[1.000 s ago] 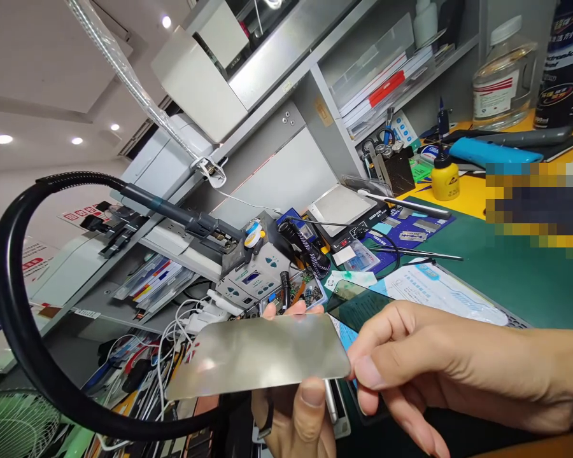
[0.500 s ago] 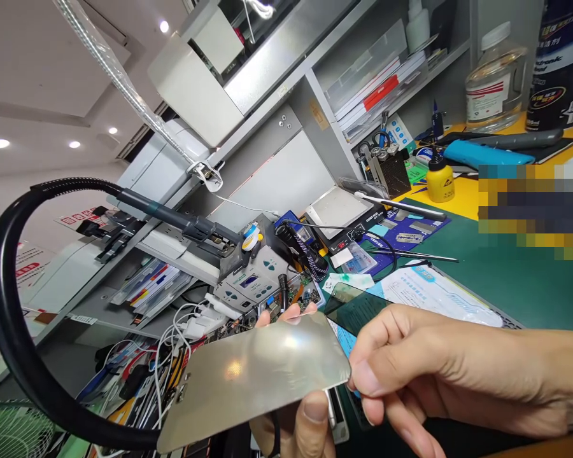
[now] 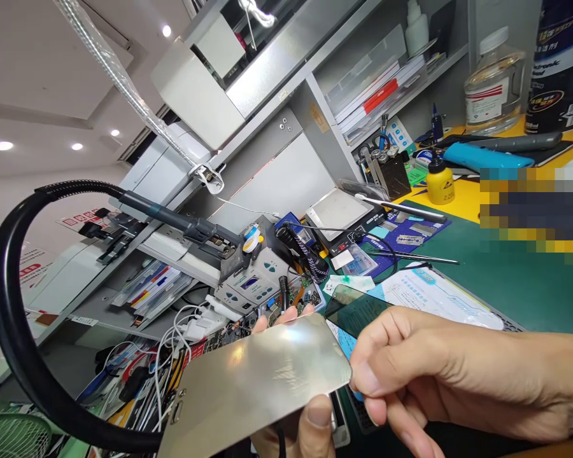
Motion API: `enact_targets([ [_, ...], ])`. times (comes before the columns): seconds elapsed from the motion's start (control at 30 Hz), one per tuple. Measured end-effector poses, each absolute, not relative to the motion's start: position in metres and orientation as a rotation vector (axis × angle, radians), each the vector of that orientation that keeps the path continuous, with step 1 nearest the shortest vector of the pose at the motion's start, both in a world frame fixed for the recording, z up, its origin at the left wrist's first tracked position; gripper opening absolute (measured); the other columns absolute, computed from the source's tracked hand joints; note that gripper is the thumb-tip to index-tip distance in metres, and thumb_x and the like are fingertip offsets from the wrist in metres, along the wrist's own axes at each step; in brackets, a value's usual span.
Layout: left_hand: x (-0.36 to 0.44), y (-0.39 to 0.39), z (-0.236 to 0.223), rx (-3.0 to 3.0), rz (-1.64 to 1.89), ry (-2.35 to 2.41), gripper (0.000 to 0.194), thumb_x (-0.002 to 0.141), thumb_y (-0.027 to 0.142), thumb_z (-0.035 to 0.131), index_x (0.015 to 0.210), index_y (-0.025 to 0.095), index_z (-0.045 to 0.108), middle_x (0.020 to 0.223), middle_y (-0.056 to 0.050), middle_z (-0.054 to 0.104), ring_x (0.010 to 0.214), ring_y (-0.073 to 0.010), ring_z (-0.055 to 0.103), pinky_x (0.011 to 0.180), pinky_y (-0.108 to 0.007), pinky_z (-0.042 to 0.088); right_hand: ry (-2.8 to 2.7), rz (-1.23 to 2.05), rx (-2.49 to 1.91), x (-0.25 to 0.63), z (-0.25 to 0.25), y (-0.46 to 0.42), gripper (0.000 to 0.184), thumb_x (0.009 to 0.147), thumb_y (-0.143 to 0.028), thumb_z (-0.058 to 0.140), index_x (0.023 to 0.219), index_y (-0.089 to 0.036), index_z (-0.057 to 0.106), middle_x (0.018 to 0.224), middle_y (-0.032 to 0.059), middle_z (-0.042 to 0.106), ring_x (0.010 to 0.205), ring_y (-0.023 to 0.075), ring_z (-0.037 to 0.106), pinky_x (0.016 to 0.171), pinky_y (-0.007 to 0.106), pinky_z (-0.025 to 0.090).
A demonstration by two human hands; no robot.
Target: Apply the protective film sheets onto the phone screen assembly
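A thin, silvery, phone-sized metal plate [image 3: 262,375] with rounded corners is held slanting in front of me. Small cutouts mark its left end, and light glares off its surface. My left hand [image 3: 315,426] grips it from beneath, thumb at the lower edge and fingertips showing past the upper edge. At the right corner, the thumb and forefinger of my right hand [image 3: 396,362] are pinched together against the plate's edge. The other right fingers curl loosely below. A dark glass phone panel [image 3: 356,312] lies just behind the plate, partly hidden by my right hand.
A thick black hose [image 3: 4,305] arches on the left. Behind stand a grey control unit [image 3: 253,283] and a small heating plate [image 3: 341,213]. White printed sheets [image 3: 430,296] lie on the green mat [image 3: 496,273]. A yellow bottle [image 3: 440,181] stands at the back right.
The plate has tilted a little, its left end lower and its glare shifted. Both hands keep their grip in nearly the same place. The view has shifted slightly.
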State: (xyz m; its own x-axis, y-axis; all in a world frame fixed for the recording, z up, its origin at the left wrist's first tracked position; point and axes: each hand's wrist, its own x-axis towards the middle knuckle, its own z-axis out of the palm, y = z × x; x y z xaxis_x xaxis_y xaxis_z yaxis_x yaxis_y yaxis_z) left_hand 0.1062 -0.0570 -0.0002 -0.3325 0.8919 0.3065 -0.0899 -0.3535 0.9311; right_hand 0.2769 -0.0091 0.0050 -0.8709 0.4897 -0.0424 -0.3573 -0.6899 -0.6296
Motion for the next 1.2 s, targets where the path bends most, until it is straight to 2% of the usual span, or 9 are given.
enact_targets([
  [0.13, 0.115, -0.054, -0.001, 1.201, 1.868, 1.096, 0.060, 0.077, 0.047, 0.079, 0.133, 0.042, 0.059, 0.135, 0.002, 0.067, 0.127, -0.0315, 0.062, 0.106, -0.038, 0.053, -0.843, 2.513, -0.277, 0.276, 0.007, -0.009, 0.011, 0.080, -0.015, 0.064, 0.074, -0.008, 0.069, 0.074, 0.0056, 0.066, 0.052, 0.0072, 0.064, 0.049, 0.014, 0.054],
  [0.33, 0.115, -0.052, -0.005, 1.218, 1.923, 1.142, 0.065, 0.075, 0.050, 0.079, 0.136, 0.039, 0.058, 0.136, -0.003, 0.066, 0.125, -0.0360, 0.062, 0.108, -0.047, 0.050, -0.873, 2.513, -0.284, 0.276, 0.009, -0.007, 0.011, 0.081, -0.015, 0.063, 0.074, -0.009, 0.068, 0.070, 0.0035, 0.064, 0.051, 0.0069, 0.063, 0.050, 0.013, 0.054],
  [0.6, 0.113, -0.051, -0.011, 1.092, 1.964, 1.115, 0.070, 0.070, 0.041, 0.086, 0.135, 0.039, 0.061, 0.140, -0.004, 0.065, 0.131, -0.0411, 0.057, 0.110, -0.055, 0.047, -0.922, 2.484, -0.282, 0.278, 0.011, -0.008, 0.010, 0.082, -0.016, 0.064, 0.074, -0.010, 0.068, 0.073, 0.0033, 0.065, 0.052, 0.0075, 0.063, 0.053, 0.015, 0.052],
  [0.77, 0.112, -0.051, 0.001, 0.906, 1.887, 1.057, 0.052, 0.071, 0.042, 0.086, 0.121, 0.036, 0.071, 0.127, -0.002, 0.074, 0.125, -0.0356, 0.063, 0.105, -0.048, 0.053, -0.922, 2.449, -0.278, 0.279, 0.011, -0.009, 0.010, 0.082, -0.020, 0.066, 0.081, -0.011, 0.070, 0.080, 0.0042, 0.067, 0.048, 0.0063, 0.061, 0.052, 0.016, 0.051],
  [0.87, 0.108, -0.047, 0.008, 0.797, 1.829, 1.056, 0.038, 0.073, 0.041, 0.085, 0.109, 0.029, 0.078, 0.116, -0.006, 0.078, 0.113, -0.0351, 0.070, 0.097, -0.045, 0.059, -0.903, 2.435, -0.299, 0.279, 0.009, -0.010, 0.014, 0.078, -0.016, 0.065, 0.091, -0.014, 0.070, 0.081, 0.0036, 0.069, 0.049, 0.0078, 0.063, 0.053, 0.018, 0.050],
  [1.07, 0.096, -0.037, 0.000, 0.715, 1.701, 0.953, 0.037, 0.077, 0.041, 0.080, 0.107, 0.019, 0.079, 0.112, -0.013, 0.079, 0.109, -0.0351, 0.072, 0.093, -0.043, 0.061, -0.882, 2.371, -0.230, 0.275, 0.001, -0.009, 0.011, 0.072, -0.018, 0.055, 0.072, -0.013, 0.065, 0.069, 0.0052, 0.069, 0.047, 0.0125, 0.064, 0.052, 0.022, 0.050],
  [1.2, 0.097, -0.038, 0.001, 0.706, 1.674, 0.971, 0.039, 0.076, 0.041, 0.082, 0.107, 0.018, 0.079, 0.108, -0.013, 0.079, 0.107, -0.0334, 0.073, 0.094, -0.043, 0.060, -0.963, 2.346, -0.347, 0.274, 0.000, -0.009, 0.009, 0.077, -0.020, 0.061, 0.079, -0.013, 0.066, 0.069, 0.0036, 0.070, 0.047, 0.0118, 0.063, 0.052, 0.022, 0.049],
])
